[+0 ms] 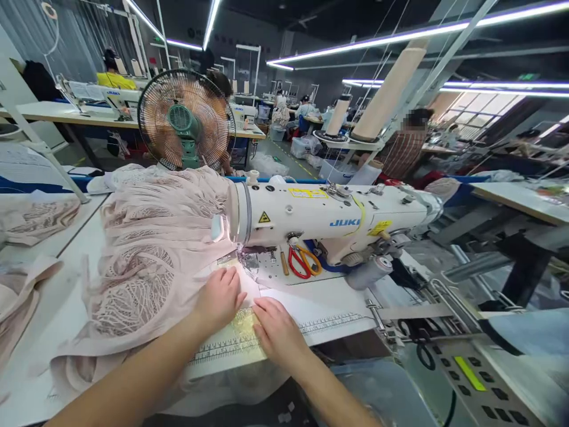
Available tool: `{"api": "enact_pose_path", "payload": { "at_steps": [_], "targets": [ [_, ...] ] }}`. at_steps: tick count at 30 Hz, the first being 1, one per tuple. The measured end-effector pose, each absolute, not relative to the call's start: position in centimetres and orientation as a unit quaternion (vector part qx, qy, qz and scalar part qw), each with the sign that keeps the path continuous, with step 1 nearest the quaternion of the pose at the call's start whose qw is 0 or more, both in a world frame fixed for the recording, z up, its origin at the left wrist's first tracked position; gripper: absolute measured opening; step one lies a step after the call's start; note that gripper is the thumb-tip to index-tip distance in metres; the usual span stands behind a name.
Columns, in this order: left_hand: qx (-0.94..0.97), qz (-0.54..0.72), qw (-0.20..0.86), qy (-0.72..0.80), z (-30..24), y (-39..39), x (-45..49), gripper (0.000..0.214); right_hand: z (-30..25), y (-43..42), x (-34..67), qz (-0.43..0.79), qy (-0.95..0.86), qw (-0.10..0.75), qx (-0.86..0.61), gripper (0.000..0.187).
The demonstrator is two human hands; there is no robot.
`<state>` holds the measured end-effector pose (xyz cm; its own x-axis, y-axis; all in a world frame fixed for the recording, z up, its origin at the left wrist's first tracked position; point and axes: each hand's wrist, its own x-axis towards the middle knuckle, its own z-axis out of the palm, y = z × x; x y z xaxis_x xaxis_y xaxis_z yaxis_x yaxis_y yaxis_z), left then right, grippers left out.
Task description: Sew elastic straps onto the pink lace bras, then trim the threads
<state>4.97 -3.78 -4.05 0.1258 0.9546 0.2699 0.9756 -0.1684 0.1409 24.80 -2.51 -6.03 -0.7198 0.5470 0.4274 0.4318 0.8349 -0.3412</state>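
A pale pink lace garment (146,279) is heaped on the left of the white sewing machine (284,213), and a flat part of it runs under the needle area. My left hand (221,299) rests on this fabric just in front of the presser foot, fingers bent onto it and thumb to the right. Close by on the right, my right hand (279,332) pinches the near edge of the fabric between thumb and fingers. Below the hands, a yellowish patch (246,325) and a printed ruler strip (329,324) show on the table. The stitching point is partly hidden.
Red-and-orange-handled scissors (304,261) and a wooden-handled tool (284,262) lie on the machine bed. A grey thread spool (371,273) stands at its right. More pink lace pieces (38,216) lie far left. Behind are a fan (184,118), thread cones (389,95) and people at other machines.
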Motion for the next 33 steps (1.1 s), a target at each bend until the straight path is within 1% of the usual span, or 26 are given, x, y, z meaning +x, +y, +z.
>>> {"api": "enact_pose_path", "payload": {
  "at_steps": [6,12,19,23,29,31,33],
  "targets": [
    [-0.761,-0.137,0.038,-0.632,-3.7,-2.6,4.7,0.038,-6.1,-2.7,23.9,0.125,-0.913,0.275,-0.275,0.033],
    [-0.769,-0.126,0.032,-0.626,-3.2,-2.1,4.4,0.035,-6.5,-2.6,23.4,0.109,-0.913,0.282,-0.274,0.032],
    [-0.774,-0.128,0.004,-0.62,-2.4,-2.6,4.2,0.025,-6.4,-2.6,23.7,0.113,-0.916,0.288,-0.257,0.029],
    [-0.787,-0.123,-0.009,-0.605,-2.5,-2.6,4.0,0.027,-6.3,-2.7,23.9,0.114,-0.921,0.273,-0.253,0.03],
    [-0.796,-0.112,0.005,-0.595,-3.3,-1.3,2.9,0.039,-5.8,-2.6,23.7,0.118,-0.93,0.246,-0.246,0.03],
    [-0.801,-0.106,0.016,-0.589,-3.2,-0.8,2.5,0.039,-5.6,-2.5,23.4,0.118,-0.935,0.23,-0.243,0.031],
    [-0.809,-0.103,0.031,-0.578,-2.9,-0.8,2.5,0.032,-5.5,-2.3,23.1,0.118,-0.938,0.218,-0.243,0.032]
  ]
}}
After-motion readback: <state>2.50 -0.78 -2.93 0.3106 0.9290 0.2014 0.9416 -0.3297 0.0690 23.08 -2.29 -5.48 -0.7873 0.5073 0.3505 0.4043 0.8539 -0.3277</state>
